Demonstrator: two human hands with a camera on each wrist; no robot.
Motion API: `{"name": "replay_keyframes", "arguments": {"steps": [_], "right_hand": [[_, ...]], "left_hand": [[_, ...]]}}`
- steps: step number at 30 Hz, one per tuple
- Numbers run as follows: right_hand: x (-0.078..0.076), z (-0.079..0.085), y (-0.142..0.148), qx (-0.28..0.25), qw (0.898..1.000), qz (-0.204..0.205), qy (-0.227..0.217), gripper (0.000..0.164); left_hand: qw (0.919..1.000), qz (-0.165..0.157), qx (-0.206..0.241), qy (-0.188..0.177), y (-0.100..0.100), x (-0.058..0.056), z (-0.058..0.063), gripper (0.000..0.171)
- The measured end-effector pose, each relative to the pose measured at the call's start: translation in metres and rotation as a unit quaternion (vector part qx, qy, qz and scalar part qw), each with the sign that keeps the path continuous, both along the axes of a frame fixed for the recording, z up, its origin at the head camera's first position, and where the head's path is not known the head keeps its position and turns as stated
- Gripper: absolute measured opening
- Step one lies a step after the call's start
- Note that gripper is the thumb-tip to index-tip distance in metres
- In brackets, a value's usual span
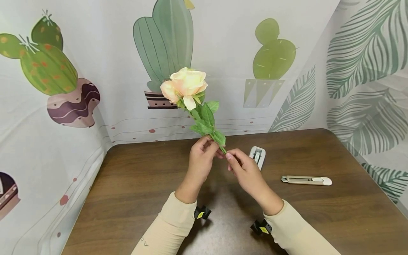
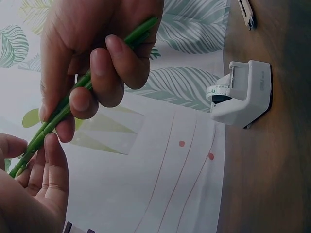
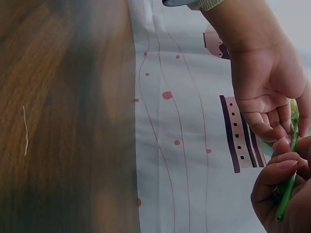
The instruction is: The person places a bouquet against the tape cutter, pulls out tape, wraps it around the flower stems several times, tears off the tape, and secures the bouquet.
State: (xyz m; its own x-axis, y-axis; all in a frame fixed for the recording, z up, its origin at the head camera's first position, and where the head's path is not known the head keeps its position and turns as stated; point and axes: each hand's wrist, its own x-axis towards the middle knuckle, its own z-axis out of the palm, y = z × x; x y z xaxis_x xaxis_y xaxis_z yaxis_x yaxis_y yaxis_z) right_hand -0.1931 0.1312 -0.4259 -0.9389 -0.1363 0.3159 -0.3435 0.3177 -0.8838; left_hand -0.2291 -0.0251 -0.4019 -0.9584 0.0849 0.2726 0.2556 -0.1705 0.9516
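Two pale peach roses [image 1: 186, 85] with green leaves [image 1: 207, 115] are held up above the far edge of the table, blooms tilted up and left. My left hand [image 1: 201, 157] pinches the stems just below the leaves. Lower down, my right hand [image 1: 245, 171] grips the same stems between thumb and curled fingers. In the left wrist view the two green stems [image 2: 51, 124] lie side by side, their cut ends sticking out past the right hand [image 2: 104, 63]. The right wrist view shows a stem end [image 3: 285, 199] below the fingers. The blooms are outside both wrist views.
A white tape dispenser [image 1: 257, 156] stands just beyond my right hand. Right of it lies a beige utility knife [image 1: 306, 180] on the brown wooden table [image 1: 134, 198]. A thin pale strand [image 3: 25, 131] lies on the tabletop. Behind hangs a cactus-printed cloth [image 1: 223, 71].
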Motion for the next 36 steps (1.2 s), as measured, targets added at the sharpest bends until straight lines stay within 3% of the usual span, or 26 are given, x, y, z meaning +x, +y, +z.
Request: {"name": "replay_keyframes", "arguments": {"steps": [20,26,30,36], "right_hand": [[0.0001,-0.0003,-0.0022,0.026,0.999,-0.025,0.037,0.016],[-0.0015,-0.0028,-0.0027,0.021,0.997,-0.035,0.068,0.012],[-0.0029,-0.0048,-0.0021,0.019,0.996,-0.04,0.079,0.011],[-0.0017,-0.0041,-0.0022,0.011,0.998,-0.039,0.055,0.011]], "left_hand": [[0.9989,-0.024,0.037,-0.014,0.0014,-0.001,-0.0001,0.017],[0.9993,-0.016,0.026,-0.021,0.002,-0.0009,-0.0004,0.024],[1.0,0.001,0.005,-0.006,0.003,-0.0005,-0.0006,0.025],[0.9999,0.003,0.009,0.006,0.0036,0.0005,-0.0032,0.031]]}}
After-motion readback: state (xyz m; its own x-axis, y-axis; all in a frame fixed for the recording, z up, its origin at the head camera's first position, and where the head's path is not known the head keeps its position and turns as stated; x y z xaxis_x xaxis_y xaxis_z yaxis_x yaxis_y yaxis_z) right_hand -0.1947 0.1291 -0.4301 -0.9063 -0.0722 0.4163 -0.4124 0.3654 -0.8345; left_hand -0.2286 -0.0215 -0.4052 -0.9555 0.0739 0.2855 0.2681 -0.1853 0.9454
